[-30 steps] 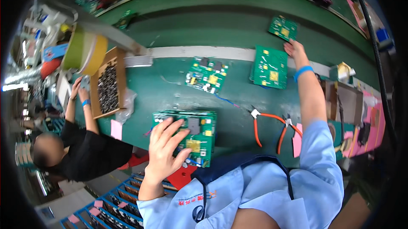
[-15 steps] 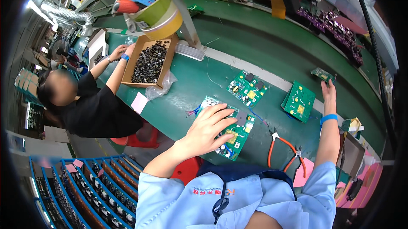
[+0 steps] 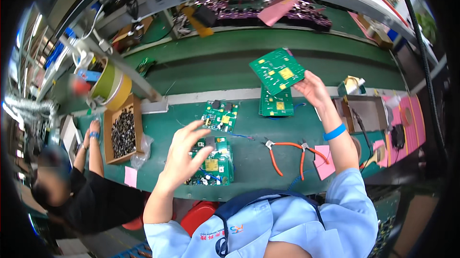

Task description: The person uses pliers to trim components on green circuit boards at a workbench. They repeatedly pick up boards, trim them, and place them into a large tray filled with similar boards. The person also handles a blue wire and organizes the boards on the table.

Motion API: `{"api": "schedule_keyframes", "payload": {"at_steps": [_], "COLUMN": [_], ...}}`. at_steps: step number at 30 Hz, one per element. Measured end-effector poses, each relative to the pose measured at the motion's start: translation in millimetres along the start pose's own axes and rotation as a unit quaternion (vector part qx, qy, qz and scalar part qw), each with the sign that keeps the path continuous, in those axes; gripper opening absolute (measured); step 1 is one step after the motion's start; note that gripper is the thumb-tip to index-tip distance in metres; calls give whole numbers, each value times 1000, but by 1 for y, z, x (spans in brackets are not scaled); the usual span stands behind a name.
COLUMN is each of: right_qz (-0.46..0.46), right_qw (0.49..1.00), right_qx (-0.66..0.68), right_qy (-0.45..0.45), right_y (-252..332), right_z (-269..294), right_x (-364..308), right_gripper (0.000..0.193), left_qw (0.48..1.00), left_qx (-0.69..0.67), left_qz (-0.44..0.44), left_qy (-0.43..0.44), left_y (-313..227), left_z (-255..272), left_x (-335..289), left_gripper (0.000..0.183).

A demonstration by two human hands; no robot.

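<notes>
My right hand (image 3: pixel 312 89) grips a green circuit board (image 3: pixel 274 69) by its right edge and holds it raised. Below that board, another green circuit board (image 3: pixel 277 106) stands or leans on the table, partly covered. My left hand (image 3: pixel 184 151) hovers with fingers apart over a stack of green circuit boards (image 3: pixel 223 162) near me; whether it touches them is hard to make out. Just beyond lies one more circuit board (image 3: pixel 221 116), populated with dark parts, a blue wire trailing from it. Two pairs of orange-handled pliers (image 3: pixel 271 155) (image 3: pixel 316 151) rest right of the stack.
A cardboard box of small black parts (image 3: pixel 123 131) stands at left, beside a co-worker's hands (image 3: pixel 94 129). A yellow-green bucket (image 3: pixel 112 85) hangs by the post. Farther back runs a green conveyor (image 3: pixel 201 69) under a shelf. Open trays (image 3: pixel 366 113) stand at right.
My view has turned to the right. My right hand has brought the board from over the conveyor, now showing its broad face. My left hand stays by the near boards, fingers more lifted.
</notes>
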State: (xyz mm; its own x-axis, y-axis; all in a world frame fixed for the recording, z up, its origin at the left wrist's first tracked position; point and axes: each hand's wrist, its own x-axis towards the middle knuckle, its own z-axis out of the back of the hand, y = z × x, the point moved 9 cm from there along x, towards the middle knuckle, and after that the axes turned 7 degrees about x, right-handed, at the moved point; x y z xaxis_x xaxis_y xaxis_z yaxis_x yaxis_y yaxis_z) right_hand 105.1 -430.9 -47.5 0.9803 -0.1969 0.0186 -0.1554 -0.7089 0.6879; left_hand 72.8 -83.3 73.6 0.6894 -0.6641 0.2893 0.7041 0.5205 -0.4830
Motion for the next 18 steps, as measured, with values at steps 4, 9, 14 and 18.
{"api": "schedule_keyframes", "payload": {"at_steps": [4,9,14,18], "right_qz": [-19,-34,-82,-120], "right_qw": [997,995,985,979], "right_qx": [12,37,61,54], "right_qy": [75,82,141,154], "right_y": [-1,-6,-15,-28], "right_z": [-36,-51,-47,-39], "right_x": [-34,-62,-76,-80], "right_gripper": [26,32,45,49], "left_qw": [947,827,735,728], "left_qx": [-306,-506,-589,-576], "left_qz": [96,245,259,236], "left_qy": [21,13,214,288], "left_y": [6,27,-1,-18], "left_z": [-19,-65,-120,-133], "left_x": [46,82,82,74], "left_gripper": [42,53,52,38]}}
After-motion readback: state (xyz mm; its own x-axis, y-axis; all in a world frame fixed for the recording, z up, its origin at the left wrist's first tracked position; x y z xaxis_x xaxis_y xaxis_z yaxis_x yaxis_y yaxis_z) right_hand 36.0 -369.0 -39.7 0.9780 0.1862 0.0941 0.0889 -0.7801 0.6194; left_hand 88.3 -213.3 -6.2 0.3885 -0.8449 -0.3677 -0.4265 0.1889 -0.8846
